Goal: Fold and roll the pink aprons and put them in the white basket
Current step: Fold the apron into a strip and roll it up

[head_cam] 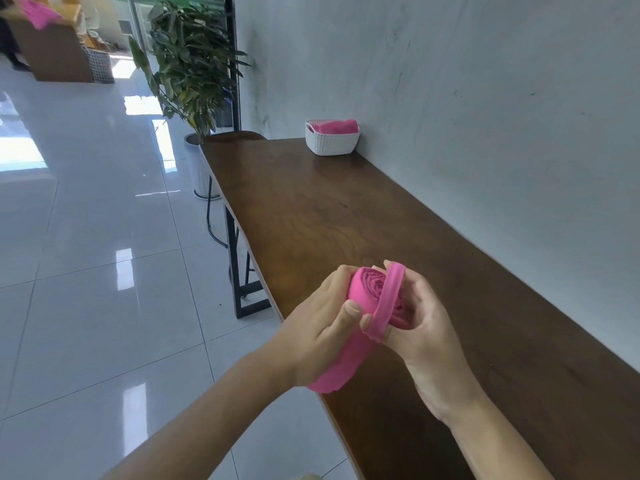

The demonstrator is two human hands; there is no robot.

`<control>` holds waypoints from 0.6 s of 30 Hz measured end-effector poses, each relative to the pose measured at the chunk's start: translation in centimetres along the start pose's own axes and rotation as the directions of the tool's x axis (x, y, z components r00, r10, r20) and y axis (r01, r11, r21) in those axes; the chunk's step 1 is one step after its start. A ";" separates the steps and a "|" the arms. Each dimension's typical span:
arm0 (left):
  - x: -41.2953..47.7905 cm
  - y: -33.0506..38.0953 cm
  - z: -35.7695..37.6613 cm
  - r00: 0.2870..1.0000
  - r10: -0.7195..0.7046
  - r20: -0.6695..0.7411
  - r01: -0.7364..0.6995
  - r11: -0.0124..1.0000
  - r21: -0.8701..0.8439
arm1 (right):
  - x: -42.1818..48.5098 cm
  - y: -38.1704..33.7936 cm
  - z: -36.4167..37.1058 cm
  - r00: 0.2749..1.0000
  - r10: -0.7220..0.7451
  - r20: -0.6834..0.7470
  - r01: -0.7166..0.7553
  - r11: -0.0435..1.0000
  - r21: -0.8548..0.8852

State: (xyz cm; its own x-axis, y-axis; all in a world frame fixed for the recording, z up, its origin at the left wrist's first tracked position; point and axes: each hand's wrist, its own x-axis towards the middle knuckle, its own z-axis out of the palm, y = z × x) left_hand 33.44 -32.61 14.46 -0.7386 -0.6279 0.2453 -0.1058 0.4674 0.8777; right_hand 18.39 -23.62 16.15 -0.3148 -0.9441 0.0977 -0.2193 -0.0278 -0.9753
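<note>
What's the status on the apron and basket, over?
Left hand grips rolled pink apron; right hand stretches its strap across the roll. White basket at far end of table, another pink roll inside. Nothing visible in the way.

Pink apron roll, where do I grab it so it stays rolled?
Grip the pink rolled cloth apron round its curved side, coming from the left as the left hand does. Its spiral end faces up, so squeezing the side probably keeps the layers wound. Its thin pink strap would stretch.
</note>
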 end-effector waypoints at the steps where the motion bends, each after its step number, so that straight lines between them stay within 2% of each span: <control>1: -0.2 -0.1 -0.3 1.000 -0.013 0.018 0.013 1.000 -0.002 | 0.1 0.0 0.2 1.000 -0.005 0.008 0.005 1.000 -0.007; 4: -0.7 -0.1 -1.1 0.997 -0.053 0.049 0.050 0.997 0.064 | 0.3 0.1 0.9 0.999 -0.008 0.037 0.008 1.000 0.016; 8: -1.8 -0.9 -2.3 0.997 -0.078 0.018 0.075 0.986 0.147 | 0.8 0.3 2.5 0.999 -0.021 0.034 0.020 0.999 0.030; 12: -3.6 -3.0 -4.1 0.985 -0.171 0.006 0.162 0.942 0.294 | 1.5 0.4 3.4 0.998 -0.027 0.053 0.025 0.999 0.040; 15: -4.5 -4.2 -5.5 0.975 -0.218 -0.037 0.220 0.950 0.221 | 2.1 0.6 3.8 0.995 -0.038 0.097 0.034 0.999 0.038; 18: -4.8 -4.9 -6.3 0.976 -0.206 -0.070 0.213 0.969 0.122 | 2.8 0.8 4.4 0.993 -0.048 0.111 0.039 0.996 0.078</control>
State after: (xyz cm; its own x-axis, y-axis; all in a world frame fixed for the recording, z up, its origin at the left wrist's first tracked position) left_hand 41.74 -35.83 11.59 -0.6528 -0.7524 0.0873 -0.3410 0.3949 0.8531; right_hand 21.43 -27.77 14.75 -0.1993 -0.9724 0.1212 -0.1583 -0.0901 -0.9833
